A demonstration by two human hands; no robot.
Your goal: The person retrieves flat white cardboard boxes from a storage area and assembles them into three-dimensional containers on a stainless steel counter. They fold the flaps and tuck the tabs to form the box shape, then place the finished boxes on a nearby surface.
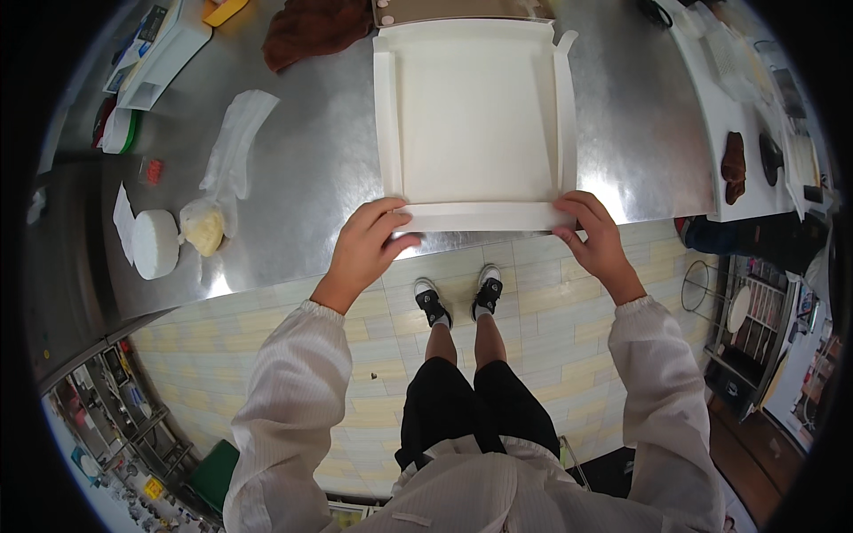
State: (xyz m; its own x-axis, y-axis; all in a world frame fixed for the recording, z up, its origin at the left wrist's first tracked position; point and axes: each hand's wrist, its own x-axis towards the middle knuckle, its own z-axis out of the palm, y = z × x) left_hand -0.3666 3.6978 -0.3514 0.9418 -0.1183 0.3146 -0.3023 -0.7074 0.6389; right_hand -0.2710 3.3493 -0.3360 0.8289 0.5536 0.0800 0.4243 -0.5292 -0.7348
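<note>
A shallow white cardboard box (476,113) lies open on the stainless steel table in front of me. Its side walls stand partly raised, and a small tab (566,41) sticks out at the far right corner. My left hand (366,243) grips the left end of the near wall (483,217), fingers over the top and thumb on the outer side. At the right end of that wall, my right hand (593,233) pinches it between thumb and fingers. The near wall reaches the table's front edge.
Left on the steel table (313,166) are a bag of pale yellow filling (203,230), a white round block (156,244) and red bits (154,171). A brown cloth (316,30) lies behind. A white counter (726,100) stands right. A person's dark-clothed leg (746,238) shows beneath it.
</note>
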